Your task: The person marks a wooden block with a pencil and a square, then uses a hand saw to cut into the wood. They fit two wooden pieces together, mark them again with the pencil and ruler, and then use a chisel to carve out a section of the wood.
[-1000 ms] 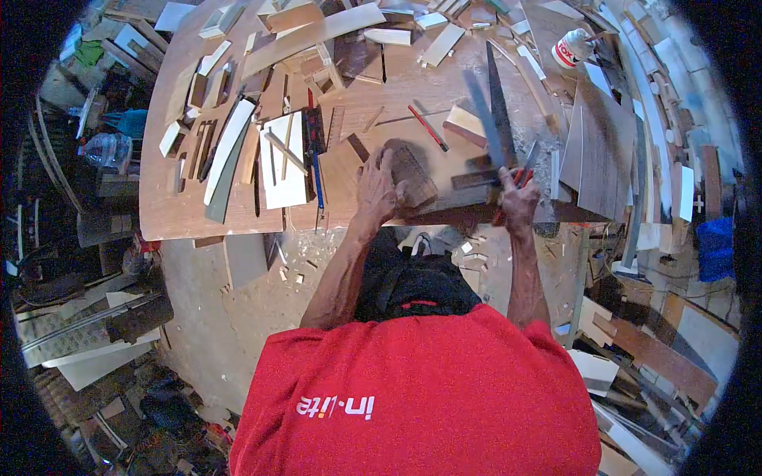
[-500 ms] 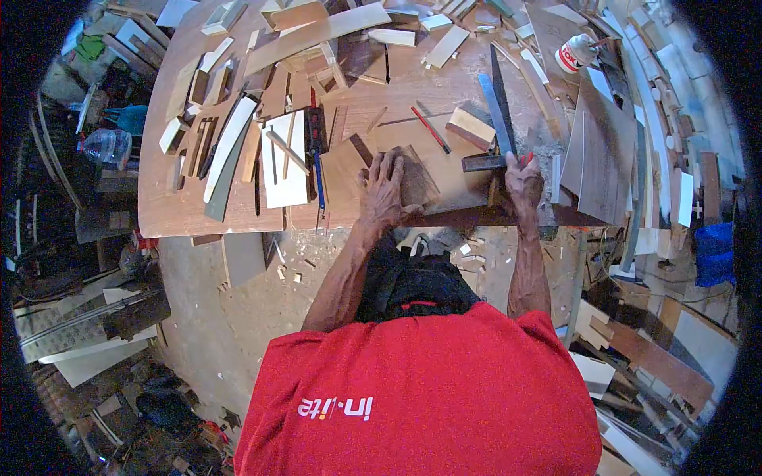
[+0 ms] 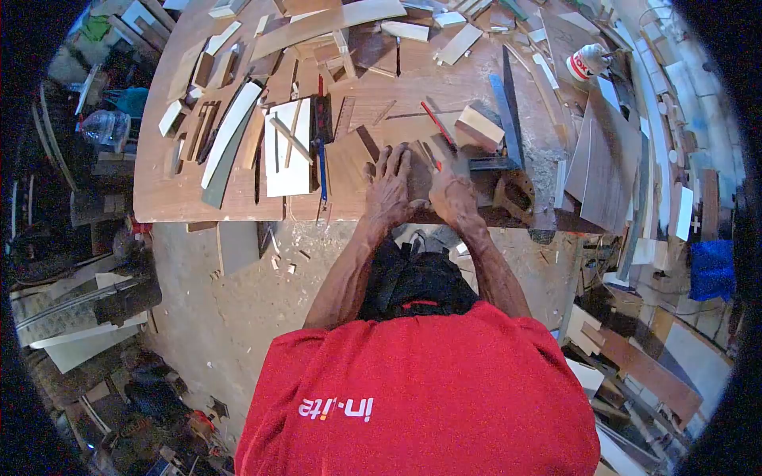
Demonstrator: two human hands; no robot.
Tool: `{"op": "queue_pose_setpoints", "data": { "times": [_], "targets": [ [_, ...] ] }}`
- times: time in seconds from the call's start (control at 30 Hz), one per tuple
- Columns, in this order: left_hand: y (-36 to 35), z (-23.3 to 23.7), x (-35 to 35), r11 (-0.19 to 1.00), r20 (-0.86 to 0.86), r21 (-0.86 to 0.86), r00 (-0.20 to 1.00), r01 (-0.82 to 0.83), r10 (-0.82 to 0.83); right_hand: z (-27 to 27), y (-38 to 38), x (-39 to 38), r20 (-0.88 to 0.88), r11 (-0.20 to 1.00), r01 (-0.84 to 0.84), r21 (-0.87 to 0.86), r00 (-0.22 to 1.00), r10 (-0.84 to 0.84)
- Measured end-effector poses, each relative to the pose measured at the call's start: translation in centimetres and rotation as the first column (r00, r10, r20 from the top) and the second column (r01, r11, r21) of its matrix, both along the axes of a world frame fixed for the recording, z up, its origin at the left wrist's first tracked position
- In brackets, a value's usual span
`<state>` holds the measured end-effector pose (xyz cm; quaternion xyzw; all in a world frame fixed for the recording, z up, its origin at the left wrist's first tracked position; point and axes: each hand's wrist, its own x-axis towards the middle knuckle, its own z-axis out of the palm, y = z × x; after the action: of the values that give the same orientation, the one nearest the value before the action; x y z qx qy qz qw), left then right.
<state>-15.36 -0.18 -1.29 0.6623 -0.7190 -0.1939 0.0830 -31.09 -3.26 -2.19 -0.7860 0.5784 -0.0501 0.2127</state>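
Hands: two, both the person's own. Left hand lies palm down, fingers spread apart and flat on the wood piece. Right hand rests knuckles up at the piece's right side, touching it. Whether its fingers are clamped on the edge or only pressing cannot be told.

Wood piece: one, dark, flat on the worktop at its near edge, under and between both sets of fingers. Mostly covered. The strip that shows runs from the near edge away from the person, so the long axis appears to point away. Its full outline is hidden.

Saw: one, lying flat, just right of the right fingers. The blade's long axis points away from the person, tilted a little left. The handle end lies nearest the worktop edge.

Pencil: one, red, just beyond the fingertips, lying diagonally.

Block: one, pale, beyond and right of the fingers, between pencil and saw.

Glue bottle: one, well beyond the saw, far right.

Offcuts: many, beyond and left of the left fingers, not countable.

Change since half a second ago: the right hand then gripped the saw's handle. The saw now lies free and the right hand has come across to the wood piece. The left hand stays flat on the piece.
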Motion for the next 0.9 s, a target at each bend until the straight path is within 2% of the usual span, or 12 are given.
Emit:
{"op": "queue_pose_setpoints", "data": {
  "times": [0.13, 0.2, 0.23, 0.3, 0.4, 0.43, 0.5, 0.63, 0.73, 0.8, 0.83, 0.9],
  "targets": [
    [0.0, -0.5, 0.1, 0.998, 0.013, -0.065, 1.000, 0.019, -0.018, 1.1, -0.1, 1.3, 0.060, 0.986, 0.158, 0.059, 0.985, -0.162],
    [-0.1, -0.7, 0.1, 0.997, 0.002, -0.080, 1.000, 0.017, -0.017, 0.2, -0.1, 0.9, -0.121, 0.982, -0.121, -0.143, 0.987, 0.104],
    [-0.1, -0.9, 0.1, 0.996, 0.027, -0.084, 0.999, 0.020, -0.018, -0.4, -0.1, 0.8, -0.123, 0.982, -0.123, -0.142, 0.987, 0.105],
    [-0.2, -0.6, -0.1, 0.996, 0.052, -0.085, 0.998, 0.022, -0.018, -1.1, -0.4, 0.9, -0.317, 0.894, -0.294, -0.338, 0.930, 0.187],
    [-0.2, -0.7, -0.1, 0.998, 0.020, -0.067, 1.000, 0.012, -0.011, -1.8, -0.7, 0.9, -0.253, 0.885, -0.218, -0.411, 0.960, 0.119],
    [-0.2, -1.3, -0.1, 0.995, 0.049, -0.095, 0.999, 0.018, -0.013, -2.0, -0.7, 1.0, -0.253, 0.886, -0.218, -0.410, 0.960, 0.119],
    [-0.3, -1.3, -0.1, 0.992, 0.076, -0.123, 0.997, 0.024, -0.014, -2.6, -0.6, 1.2, -0.129, 0.924, -0.062, -0.377, 0.992, 0.014],
    [-0.2, -1.0, -0.1, 0.991, 0.023, -0.136, 1.000, 0.017, -0.014, -4.5, -0.9, 0.4, -0.167, 0.852, -0.186, -0.490, 0.979, 0.118],
    [-0.1, -1.2, -0.1, 0.989, 0.024, -0.144, 1.000, 0.019, -0.016, -3.9, -1.0, 0.4, -0.269, 0.891, -0.269, -0.366, 0.947, 0.176],
    [-0.2, -1.6, -0.1, 0.989, 0.018, -0.147, 1.000, 0.020, -0.017, -1.6, -1.1, 1.0, -0.151, 0.991, -0.073, -0.115, 0.987, 0.056],
    [-0.3, -1.9, -0.1, 0.988, 0.054, -0.153, 0.998, 0.022, -0.014, -2.2, -1.0, 0.8, -0.152, 0.991, -0.075, -0.113, 0.987, 0.057],
    [-0.3, -1.3, -0.2, 0.987, 0.089, -0.156, 0.996, 0.021, -0.007, -4.4, -0.4, 0.3, -0.329, 0.890, -0.255, -0.378, 0.936, 0.128]
  ]
}}
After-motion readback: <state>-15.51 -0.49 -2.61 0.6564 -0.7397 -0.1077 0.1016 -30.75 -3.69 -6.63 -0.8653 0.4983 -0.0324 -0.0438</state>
